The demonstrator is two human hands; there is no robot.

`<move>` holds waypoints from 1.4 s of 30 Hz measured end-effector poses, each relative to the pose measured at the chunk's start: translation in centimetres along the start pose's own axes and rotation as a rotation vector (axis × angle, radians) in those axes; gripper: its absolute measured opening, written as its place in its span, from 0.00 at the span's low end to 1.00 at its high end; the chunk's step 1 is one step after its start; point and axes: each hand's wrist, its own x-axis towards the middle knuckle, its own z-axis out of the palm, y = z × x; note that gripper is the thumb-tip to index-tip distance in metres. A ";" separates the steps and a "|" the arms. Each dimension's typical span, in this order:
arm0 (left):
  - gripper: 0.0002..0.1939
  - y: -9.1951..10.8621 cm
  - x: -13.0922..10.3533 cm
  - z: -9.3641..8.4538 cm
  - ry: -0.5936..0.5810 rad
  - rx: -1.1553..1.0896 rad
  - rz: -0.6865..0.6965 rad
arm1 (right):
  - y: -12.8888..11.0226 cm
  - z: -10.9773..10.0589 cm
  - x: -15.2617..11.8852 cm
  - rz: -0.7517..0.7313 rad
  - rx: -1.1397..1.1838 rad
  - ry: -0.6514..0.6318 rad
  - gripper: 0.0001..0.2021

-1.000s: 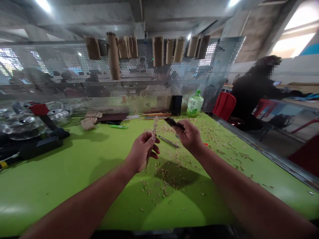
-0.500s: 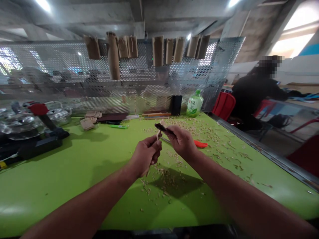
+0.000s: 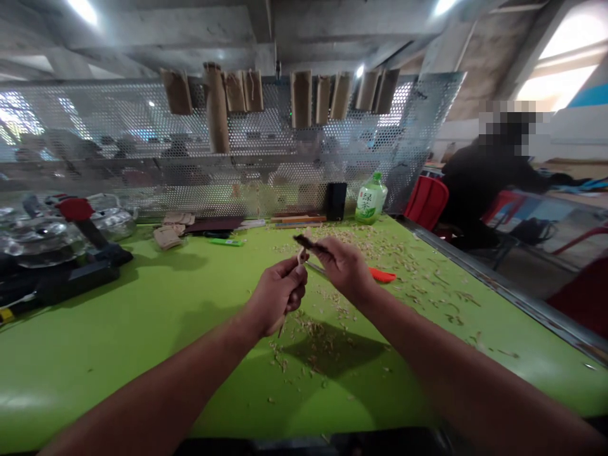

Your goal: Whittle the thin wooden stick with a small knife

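Observation:
My left hand [image 3: 281, 292] is closed around a thin pale wooden piece [image 3: 301, 254], whose top end sticks out above the fingers and whose narrow lower end shows beneath the hand. Close by on the right, my right hand [image 3: 346, 263] grips a dark tool [image 3: 306, 241], its tip pointing left just above the wooden piece. Motion blurs the tool, so its exact kind is unclear. Pale wood shavings [image 3: 313, 329] lie on the green table [image 3: 142, 329] below both hands.
An orange-red object [image 3: 382, 275] lies right of my right hand. Behind are a green-capped bottle [image 3: 371, 199], a black box [image 3: 336, 201] and a green item [image 3: 226, 242]. A clamp-like tool [image 3: 80, 218] and glass pots [image 3: 42, 237] stand left. A person [image 3: 489, 171] sits at the right.
The dark tool and my right hand have shifted slightly, the tool's tip a little to the left. My left hand keeps its hold, nearly unmoved. The person's head at the right has moved slightly.

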 end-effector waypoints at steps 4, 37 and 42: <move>0.11 -0.2 0.2 -0.2 0.001 0.021 0.007 | 0.2 -0.1 0.1 -0.043 0.039 -0.075 0.11; 0.17 0.0 0.2 -0.1 0.150 0.093 0.015 | -0.5 0.0 0.2 0.026 0.014 -0.020 0.10; 0.15 0.0 0.1 -0.2 0.127 0.099 -0.010 | 0.1 0.0 0.5 0.108 -0.023 0.033 0.11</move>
